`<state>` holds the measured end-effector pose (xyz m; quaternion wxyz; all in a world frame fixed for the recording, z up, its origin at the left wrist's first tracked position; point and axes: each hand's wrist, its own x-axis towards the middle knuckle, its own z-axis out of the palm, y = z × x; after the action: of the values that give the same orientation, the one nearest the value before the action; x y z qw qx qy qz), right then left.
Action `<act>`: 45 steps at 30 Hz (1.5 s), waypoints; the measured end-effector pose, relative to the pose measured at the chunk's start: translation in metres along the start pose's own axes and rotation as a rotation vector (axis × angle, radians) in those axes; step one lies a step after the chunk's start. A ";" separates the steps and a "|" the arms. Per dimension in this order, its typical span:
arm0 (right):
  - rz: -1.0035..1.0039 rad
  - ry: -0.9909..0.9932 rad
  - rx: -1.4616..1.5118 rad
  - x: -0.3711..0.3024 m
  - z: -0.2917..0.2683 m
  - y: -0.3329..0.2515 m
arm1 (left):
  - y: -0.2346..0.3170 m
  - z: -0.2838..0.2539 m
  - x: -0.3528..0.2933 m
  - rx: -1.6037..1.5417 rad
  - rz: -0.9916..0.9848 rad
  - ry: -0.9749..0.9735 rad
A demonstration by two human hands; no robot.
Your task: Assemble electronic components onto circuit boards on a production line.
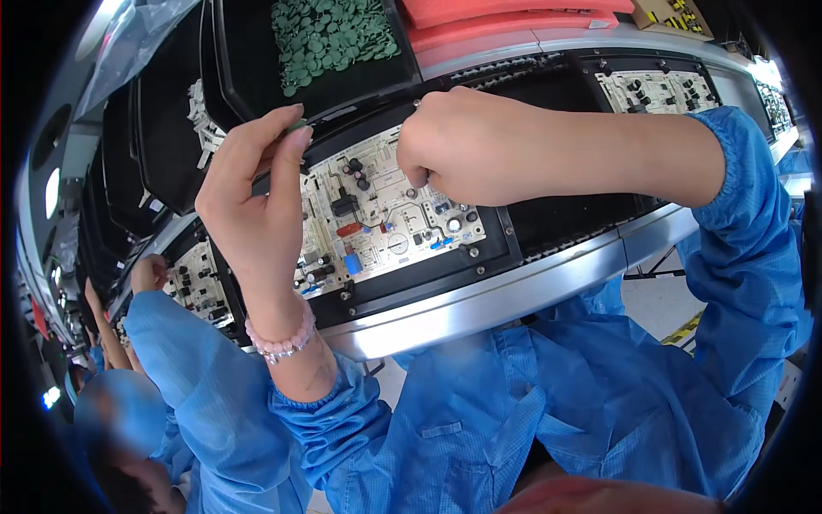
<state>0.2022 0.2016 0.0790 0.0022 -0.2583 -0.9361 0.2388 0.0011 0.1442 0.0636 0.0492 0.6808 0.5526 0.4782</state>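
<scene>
My left hand [257, 193], a pink bead bracelet on its wrist, is raised over the left end of a pale circuit board [377, 257]. Its thumb and forefinger pinch a small green disc-shaped component [296, 126], mostly hidden by the fingertips. Above the board's upper right part, my right hand [458, 150] has its fingers curled down toward the parts; whatever they hold is hidden. The board lies in a black frame [411, 297] and carries black cylinders, a blue block and an orange-red part. Beyond it stands a black tray [248, 73] with a heap of green disc components [334, 43].
A metal rail [514, 278] edges the line on my side. Another framed board [655, 90] sits to the right, and one more [199, 283] to the left beside a co-worker's hand [149, 272]. Red foam sheets [514, 19] and a carton [672, 17] lie at the back.
</scene>
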 end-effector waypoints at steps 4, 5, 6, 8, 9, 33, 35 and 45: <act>0.014 -0.036 0.040 -0.005 -0.005 0.009 | 0.002 0.006 0.000 -0.001 0.011 0.008; 0.000 -0.016 0.039 -0.005 -0.005 0.011 | 0.001 0.007 0.000 0.001 0.005 0.005; -0.014 0.004 0.038 -0.006 -0.005 0.013 | 0.001 0.007 0.001 0.000 0.005 0.002; -0.017 -0.007 0.058 -0.006 -0.005 0.015 | 0.001 0.007 0.001 0.010 0.012 0.002; -0.023 -0.019 0.076 -0.006 -0.005 0.015 | 0.003 0.006 0.001 0.020 -0.004 -0.002; -0.165 0.066 0.002 -0.019 -0.007 0.033 | 0.007 0.011 0.004 0.106 0.003 -0.025; -0.164 0.076 0.003 -0.018 -0.002 0.035 | 0.007 0.012 0.004 0.101 0.006 -0.024; -0.071 -0.081 -0.082 -0.017 0.002 0.031 | 0.006 0.012 -0.001 0.055 0.021 -0.029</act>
<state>0.2318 0.2161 0.0655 -0.0378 -0.2149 -0.9530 0.2101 0.0137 0.1463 0.0603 0.0337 0.6945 0.5576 0.4535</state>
